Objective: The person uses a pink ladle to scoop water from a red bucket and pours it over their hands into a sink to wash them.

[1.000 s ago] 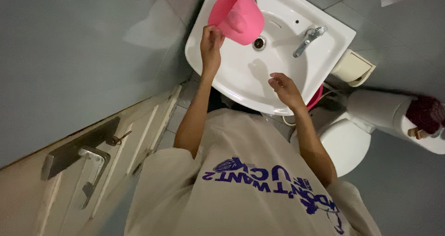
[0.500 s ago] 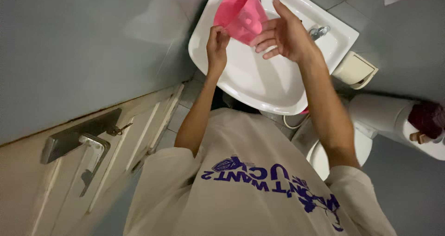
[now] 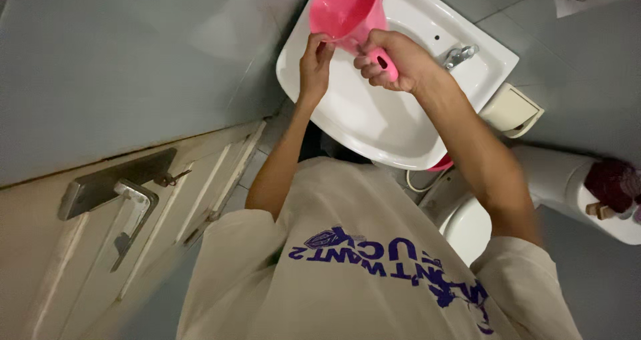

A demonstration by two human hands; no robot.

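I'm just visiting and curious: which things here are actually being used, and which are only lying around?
In use:
- pink jug
- left hand on its body
- right hand around its handle
- white sink beneath

Lying about:
- tap
- toilet
- door handle

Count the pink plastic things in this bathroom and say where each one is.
2. A pink dipper is held over the sink by the left hand and right hand. A second pink item peeks out below the sink's rim, mostly hidden.
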